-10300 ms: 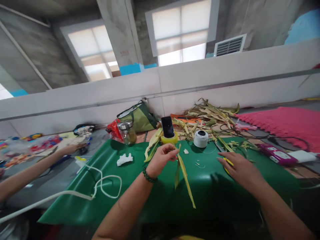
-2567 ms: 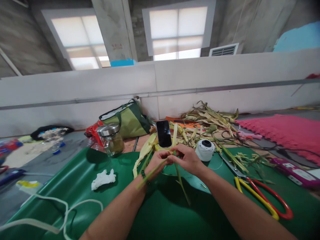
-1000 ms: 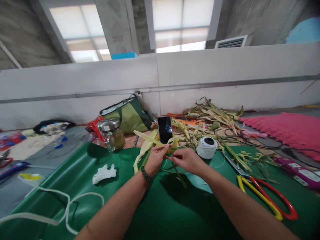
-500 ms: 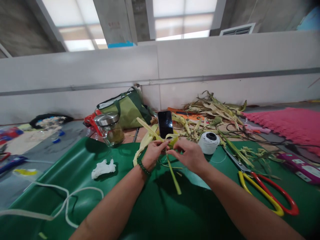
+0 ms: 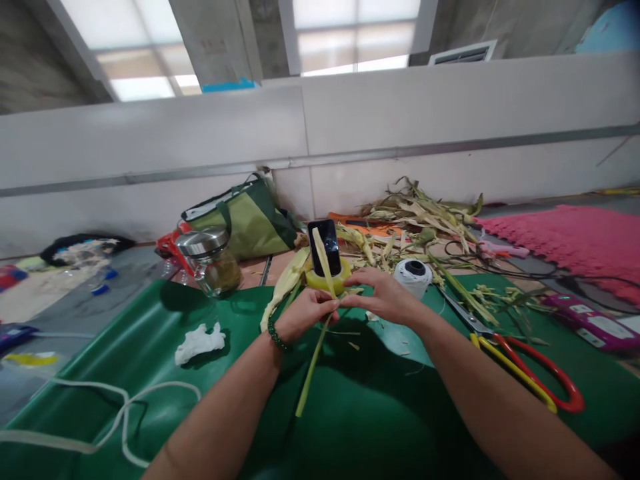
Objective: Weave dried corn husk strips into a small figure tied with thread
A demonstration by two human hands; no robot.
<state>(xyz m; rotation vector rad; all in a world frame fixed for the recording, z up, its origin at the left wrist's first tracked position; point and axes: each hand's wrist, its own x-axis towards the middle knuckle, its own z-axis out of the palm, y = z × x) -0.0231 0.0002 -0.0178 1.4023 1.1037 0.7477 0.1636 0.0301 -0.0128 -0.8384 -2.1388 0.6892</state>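
While left hand (image 5: pixel 303 315) pinches husk strips (image 5: pixel 325 262), right hand (image 5: pixel 387 300) close, fingers apart

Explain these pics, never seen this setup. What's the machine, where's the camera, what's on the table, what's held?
No machine: these are a person's bare hands, and every picture comes from one camera worn on the head, looking forward and down. The left hand pinches a pale green husk-like strip. The right hand is close beside it; its grip is unclear. On the green mat lie red-and-yellow-handled scissors and a crumpled white piece. Further back are a white spool, an upright phone, a lidded jar and a green bag.
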